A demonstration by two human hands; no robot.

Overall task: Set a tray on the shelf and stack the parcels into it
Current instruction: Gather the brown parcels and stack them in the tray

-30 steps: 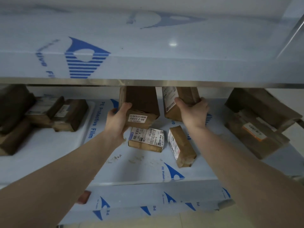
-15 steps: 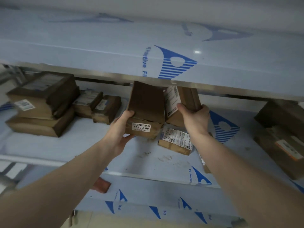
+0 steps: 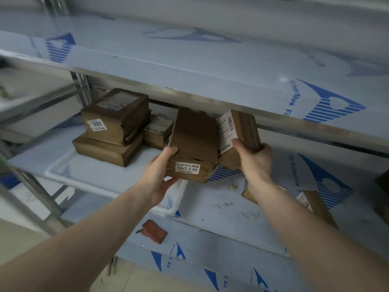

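A white tray (image 3: 69, 178) lies on the middle shelf at the left. Brown parcels sit in it: a tall one labelled 3003 (image 3: 117, 118) on a flat one (image 3: 105, 149), with a smaller one (image 3: 157, 129) behind. My left hand (image 3: 162, 167) grips a long brown parcel labelled 80-2-3205 (image 3: 194, 142), held above the tray's right end. My right hand (image 3: 252, 161) grips a narrower parcel with a white barcode label (image 3: 235, 135), just right of the first one.
The upper shelf (image 3: 189, 81) hangs low over both held parcels. More parcels (image 3: 315, 205) lie on the shelf under my right forearm. A reddish block (image 3: 154, 230) sits on the lower shelf. A metal post (image 3: 81, 89) stands at the left.
Both hands have carried their parcels leftward, and my view has turned left. The tray and its stacked parcels now show fully, with the left parcel over the tray's right end.
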